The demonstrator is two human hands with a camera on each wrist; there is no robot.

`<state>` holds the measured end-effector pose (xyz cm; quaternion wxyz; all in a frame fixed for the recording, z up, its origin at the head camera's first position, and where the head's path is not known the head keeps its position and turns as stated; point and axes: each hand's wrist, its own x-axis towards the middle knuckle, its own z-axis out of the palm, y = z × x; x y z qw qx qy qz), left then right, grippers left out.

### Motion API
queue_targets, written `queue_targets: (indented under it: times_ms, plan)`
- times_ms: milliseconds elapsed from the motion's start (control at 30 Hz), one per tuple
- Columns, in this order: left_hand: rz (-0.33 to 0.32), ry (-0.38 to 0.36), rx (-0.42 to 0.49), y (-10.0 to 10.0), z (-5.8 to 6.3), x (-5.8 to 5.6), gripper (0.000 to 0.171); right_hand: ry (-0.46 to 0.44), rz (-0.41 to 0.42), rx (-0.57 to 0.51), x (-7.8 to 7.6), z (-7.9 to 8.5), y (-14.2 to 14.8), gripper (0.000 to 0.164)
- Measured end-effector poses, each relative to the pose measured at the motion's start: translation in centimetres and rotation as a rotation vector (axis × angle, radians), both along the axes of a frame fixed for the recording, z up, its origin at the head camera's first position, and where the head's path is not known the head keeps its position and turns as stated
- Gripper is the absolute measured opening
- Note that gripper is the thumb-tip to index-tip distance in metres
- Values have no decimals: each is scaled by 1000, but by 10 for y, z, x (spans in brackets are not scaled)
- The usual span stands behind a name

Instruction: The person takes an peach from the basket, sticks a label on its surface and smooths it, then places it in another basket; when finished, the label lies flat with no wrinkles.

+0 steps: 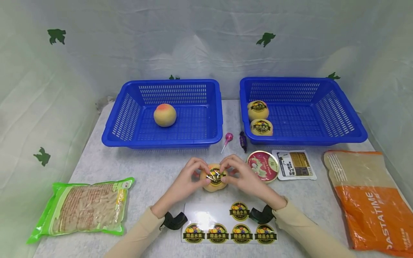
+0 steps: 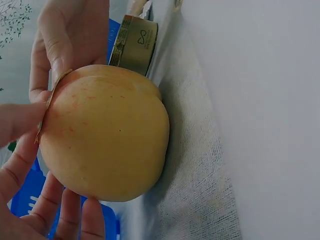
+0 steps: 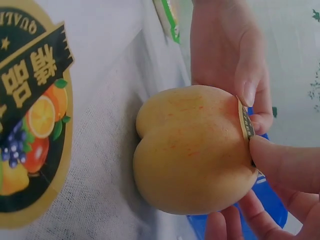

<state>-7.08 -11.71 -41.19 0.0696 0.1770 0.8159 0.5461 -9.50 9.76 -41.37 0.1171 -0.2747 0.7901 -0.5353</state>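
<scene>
A yellow peach point(image 1: 214, 184) with a pink blush sits on the table between both hands. Across its top lies a black-and-gold fruit sticker point(image 1: 215, 175). My left hand point(image 1: 190, 175) pinches the left end of the sticker, thumb on it and other fingers along the peach's side. At the opposite end my right hand point(image 1: 240, 175) does the same, its thumb point(image 3: 280, 157) over the sticker's edge. In the wrist views the sticker stands slightly proud of the peach at its ends. A sheet of stickers point(image 1: 209, 211) lies in front, holding several more.
The left blue basket point(image 1: 161, 143) holds one plain peach point(image 1: 165, 115); the right basket point(image 1: 309, 140) holds two stickered peaches point(image 1: 261, 127). A lollipop point(image 1: 228, 137), a purple-wrapped candy point(image 1: 243, 142), a red round tin point(image 1: 262, 166), a white packet point(image 1: 295, 165), and bags point(image 1: 93, 206) flank the hands.
</scene>
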Motion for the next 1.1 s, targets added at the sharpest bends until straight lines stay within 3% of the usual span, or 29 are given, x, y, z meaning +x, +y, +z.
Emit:
queue_targets:
  times_ms: [133, 367, 500, 600, 733, 900, 1000, 1100]
  plan:
    - [5, 18, -64, 4, -4, 1, 25, -56, -5, -20, -1, 2, 0, 6]
    - [26, 17, -101, 8, -6, 2, 28, -117, -1, -48, 5, 27, -4, 5]
    - [4, 7, -85, 7, -7, 1, 27, -188, -16, -91, 0, 10, -1, 5]
    - [-27, -21, -45, 5, -9, -2, 24, -234, -31, -106, -1, 8, -1, 4]
    - [-72, -49, 18, 0, -9, -5, 14, -259, -50, -80, 3, 26, -4, 5]
    - [-99, -49, 63, 0, 1, -4, 9, -261, -59, -76, 1, 25, -5, 6]
    - [-104, -42, 76, 1, 12, -2, 9, -253, -60, -86, -3, 13, -4, 5]
    - [-111, -36, 76, 0, 9, -3, 10, -237, -67, -78, -5, 2, -2, 5]
